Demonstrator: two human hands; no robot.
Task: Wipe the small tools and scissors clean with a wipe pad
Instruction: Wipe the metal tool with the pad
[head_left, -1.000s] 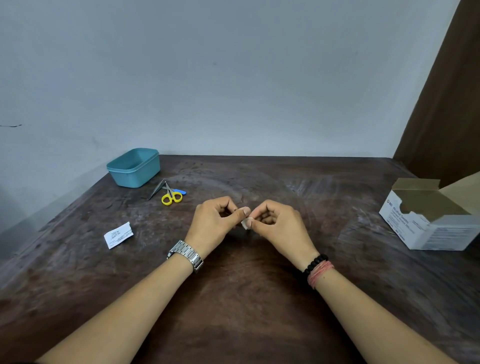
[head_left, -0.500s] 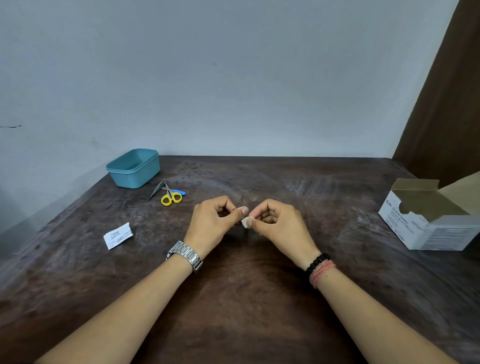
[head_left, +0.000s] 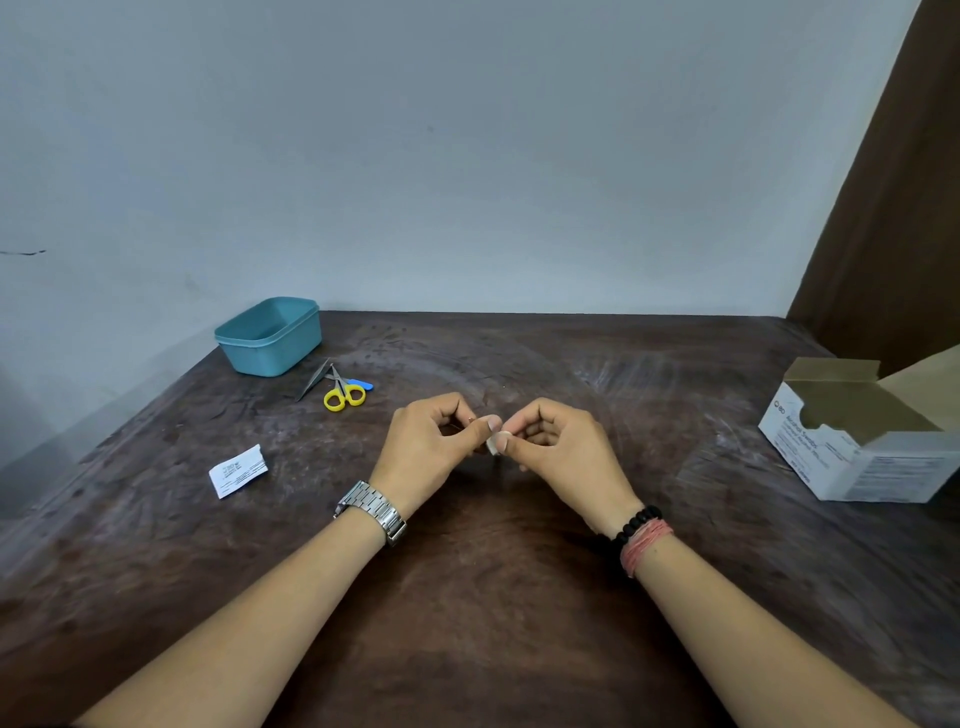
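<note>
Nearest, both forearms reach forward over the dark wooden table (head_left: 467, 597). The left wrist carries a metal watch (head_left: 371, 512); the right wrist carries a black bead bracelet (head_left: 631, 525) and a red band. Just above the table middle, the left hand (head_left: 431, 452) and the right hand (head_left: 563, 449) meet with fingers curled. The right thumb and forefinger pinch a small white wipe pad (head_left: 493, 443). The left thumb tip touches the pad; whatever small item the left fingers pinch is too small to identify. Farther left, a torn white packet (head_left: 238, 471) lies flat. Beyond it, yellow-handled scissors (head_left: 343, 392), grey tweezers (head_left: 313, 380) and a small blue tool (head_left: 360, 384) lie together, just beside a teal tub (head_left: 270, 338) near the wall. At far right stands an open white cardboard box (head_left: 862, 441).
</note>
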